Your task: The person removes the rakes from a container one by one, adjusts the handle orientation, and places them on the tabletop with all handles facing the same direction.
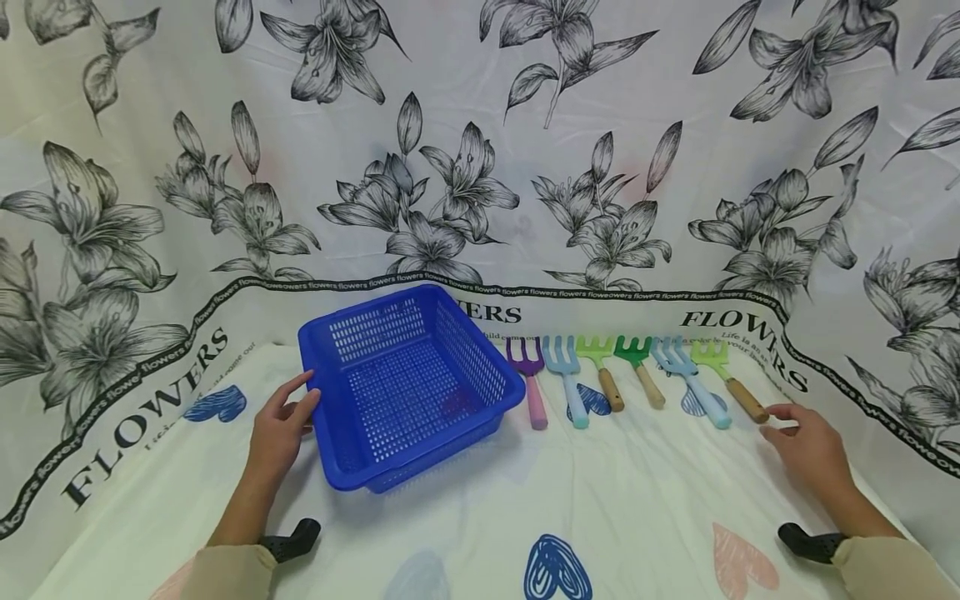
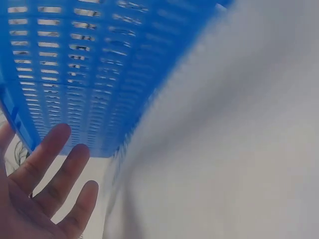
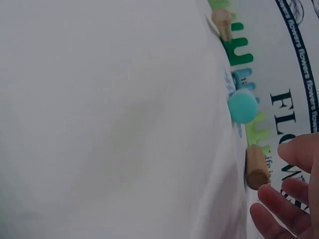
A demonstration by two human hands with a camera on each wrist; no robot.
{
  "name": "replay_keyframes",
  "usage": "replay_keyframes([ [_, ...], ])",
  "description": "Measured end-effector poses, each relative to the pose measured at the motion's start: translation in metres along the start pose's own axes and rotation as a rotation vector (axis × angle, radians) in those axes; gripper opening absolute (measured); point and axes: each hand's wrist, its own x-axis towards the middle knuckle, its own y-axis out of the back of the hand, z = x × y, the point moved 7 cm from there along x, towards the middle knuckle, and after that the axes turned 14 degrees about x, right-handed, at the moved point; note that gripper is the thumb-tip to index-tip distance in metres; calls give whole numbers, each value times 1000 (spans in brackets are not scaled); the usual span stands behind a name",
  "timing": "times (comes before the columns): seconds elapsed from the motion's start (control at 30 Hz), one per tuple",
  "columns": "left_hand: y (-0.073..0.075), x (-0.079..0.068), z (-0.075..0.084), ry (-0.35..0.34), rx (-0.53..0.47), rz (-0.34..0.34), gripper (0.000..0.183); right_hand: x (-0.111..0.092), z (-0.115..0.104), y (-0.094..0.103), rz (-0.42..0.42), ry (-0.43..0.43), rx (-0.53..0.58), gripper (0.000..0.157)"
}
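A blue plastic basket (image 1: 408,400) with slotted walls sits tilted on the white cloth. My left hand (image 1: 281,421) pinches its left rim between thumb and forefinger. From the left wrist view, the basket's slotted side (image 2: 75,74) looms above, and the other fingers (image 2: 77,164) of that hand extend loosely beneath. At the far right, my right hand (image 1: 810,442) reaches towards the wooden handle of a light green hand rake (image 1: 738,392). In the right wrist view, its thumb and fingers are spread around the handle end (image 3: 257,172), with a gap visible.
Left of that rake lie several more in a row: light blue (image 1: 686,371), dark green (image 1: 641,371), another light green (image 1: 602,367), another blue (image 1: 566,375) and purple-pink (image 1: 532,383). A flower-printed curtain (image 1: 480,183) rises behind. The cloth (image 1: 480,525) has printed hearts.
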Motion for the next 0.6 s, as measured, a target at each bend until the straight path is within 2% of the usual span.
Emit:
replay_keyframes([
  [0.17,-1,0,4,-98,75,-56,58,-7,-19,0,-36,116,-55,40],
  [0.33,0,1,8,-135,111,-76,58,-14,-36,-8,-83,224,-93,46],
  [0.47,-1,-2,9,-160,177,-92,58,-20,-42,-15,-143,261,-92,49],
  [0.6,2,-5,4,-197,256,-51,59,-25,-46,-21,-179,297,-105,51],
])
